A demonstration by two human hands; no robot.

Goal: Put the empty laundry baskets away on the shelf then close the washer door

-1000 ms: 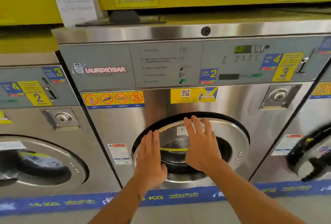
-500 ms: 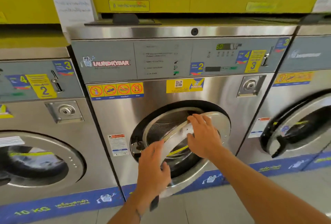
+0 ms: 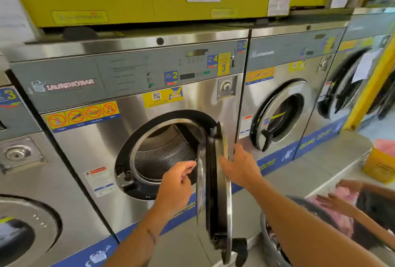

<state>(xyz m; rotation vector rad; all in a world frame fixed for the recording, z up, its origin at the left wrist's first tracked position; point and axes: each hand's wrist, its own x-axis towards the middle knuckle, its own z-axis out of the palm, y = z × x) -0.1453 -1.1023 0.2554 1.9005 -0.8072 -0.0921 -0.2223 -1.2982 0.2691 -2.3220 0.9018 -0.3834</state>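
Observation:
The middle washer [image 3: 89, 151] has its round steel door [image 3: 222, 207] swung wide and seen edge-on, hinged on the right, with a black handle at its lower edge. The perforated drum [image 3: 164, 153] looks empty. My left hand [image 3: 178, 183] is on the inner side of the door, fingers curled against its rim. My right hand [image 3: 240, 165] rests on the outer face, fingers wrapped over the edge. A grey laundry basket [image 3: 269, 243] with clothes in it stands on the floor at the lower right. A yellow basket [image 3: 379, 167] sits on a white table.
More washers stand left and right; the one to the right [image 3: 280, 115] has its door ajar. Another person's hand [image 3: 333, 202] reaches over pink laundry on the white table [image 3: 324, 189] at the right. A yellow post [image 3: 367, 93] stands at the far right.
The washer door went from pressed nearly flush against the machine to swung fully out to the right. Both my hands followed it, and my view turned rightwards.

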